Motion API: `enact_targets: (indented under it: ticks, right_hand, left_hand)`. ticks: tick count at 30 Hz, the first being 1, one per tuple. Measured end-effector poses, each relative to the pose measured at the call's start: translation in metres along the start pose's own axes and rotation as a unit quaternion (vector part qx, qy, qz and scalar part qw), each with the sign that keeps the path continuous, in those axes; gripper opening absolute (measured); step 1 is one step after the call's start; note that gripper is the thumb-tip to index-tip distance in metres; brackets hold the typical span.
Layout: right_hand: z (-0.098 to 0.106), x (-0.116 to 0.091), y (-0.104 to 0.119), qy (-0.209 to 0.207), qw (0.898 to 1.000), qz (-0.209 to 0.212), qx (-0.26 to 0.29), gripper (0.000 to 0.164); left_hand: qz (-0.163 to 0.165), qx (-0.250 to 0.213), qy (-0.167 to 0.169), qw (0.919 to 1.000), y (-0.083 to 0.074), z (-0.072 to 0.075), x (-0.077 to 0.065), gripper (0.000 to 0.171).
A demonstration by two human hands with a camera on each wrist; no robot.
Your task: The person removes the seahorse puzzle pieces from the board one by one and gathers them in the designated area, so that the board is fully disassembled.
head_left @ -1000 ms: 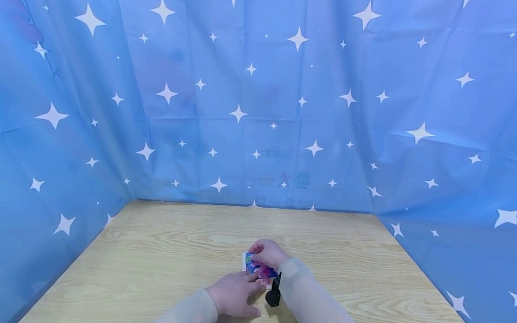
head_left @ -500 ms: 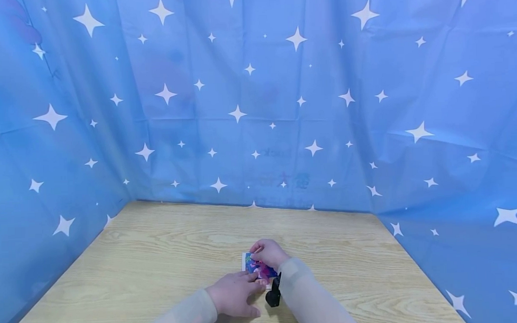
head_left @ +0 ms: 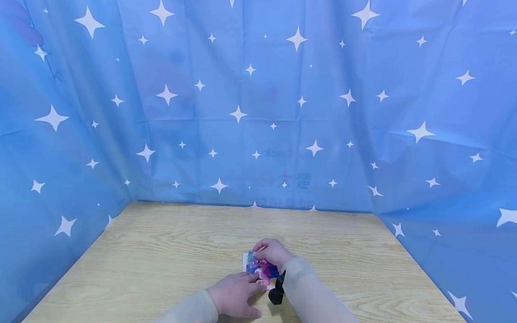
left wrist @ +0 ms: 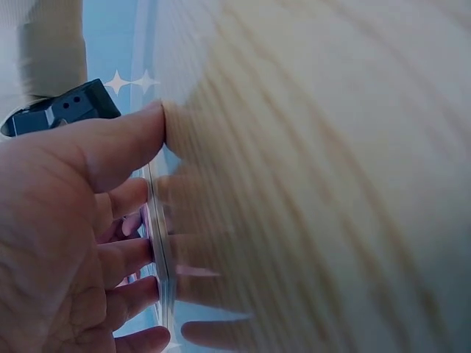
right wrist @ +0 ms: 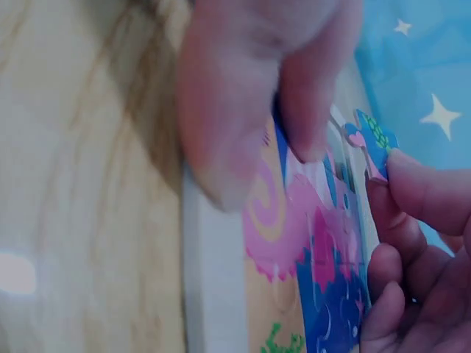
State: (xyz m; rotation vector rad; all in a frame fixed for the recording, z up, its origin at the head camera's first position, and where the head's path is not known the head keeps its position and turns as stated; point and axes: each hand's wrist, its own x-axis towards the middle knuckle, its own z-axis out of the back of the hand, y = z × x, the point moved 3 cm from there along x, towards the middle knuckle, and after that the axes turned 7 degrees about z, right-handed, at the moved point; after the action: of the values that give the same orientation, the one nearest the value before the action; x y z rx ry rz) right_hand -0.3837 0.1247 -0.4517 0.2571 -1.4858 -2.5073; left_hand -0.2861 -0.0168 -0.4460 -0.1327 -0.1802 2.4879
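A small jigsaw puzzle (head_left: 262, 267) with a pink figure on blue lies in a white-bordered tray (right wrist: 213, 272) on the table. My right hand (head_left: 273, 252) pinches one blue puzzle piece (right wrist: 377, 143) with green dots and a pink heart between thumb and fingers. In the right wrist view that piece stands tilted, raised above the tray at its far edge. My left hand (head_left: 236, 294) rests on the near left side of the puzzle, its fingers extended over the edge. The left wrist view shows the left thumb (left wrist: 132, 143) touching the wooden surface and the fingertips along the tray's thin edge.
The wooden table (head_left: 167, 245) spreads around the puzzle on every side. A blue curtain with white stars (head_left: 240, 114) hangs behind and along both sides. A black wrist camera (head_left: 276, 295) hangs beneath the right wrist, close to the puzzle.
My right hand has shifted slightly up and to the right, and the puzzle piece in its fingers has lifted and tilted from the picture. The left hand has stayed in place.
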Motion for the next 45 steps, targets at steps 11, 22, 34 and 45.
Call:
enact_targets:
  ticks: [11, 22, 34, 45]
  right_hand:
    - [0.016, 0.004, -0.015, -0.003, 1.0, 0.016, 0.003, 0.016]
    - [0.052, -0.005, -0.03, -0.034, 0.999, 0.001, -0.011, 0.012]
    - [0.085, -0.016, -0.054, -0.07, 0.997, -0.009, -0.014, 0.008]
    - [0.108, -0.023, -0.068, -0.089, 0.995, -0.019, -0.043, 0.005]
  left_hand:
    - [0.005, 0.002, 0.001, 1.0, -0.001, -0.001, 0.0, 0.06]
    - [0.014, -0.005, 0.011, 0.9998, -0.001, 0.0, 0.0, 0.06]
    - [0.018, -0.008, 0.009, 0.9998, -0.002, -0.001, -0.001, 0.06]
    - [0.019, -0.015, 0.013, 0.9996, -0.002, 0.0, -0.003, 0.06]
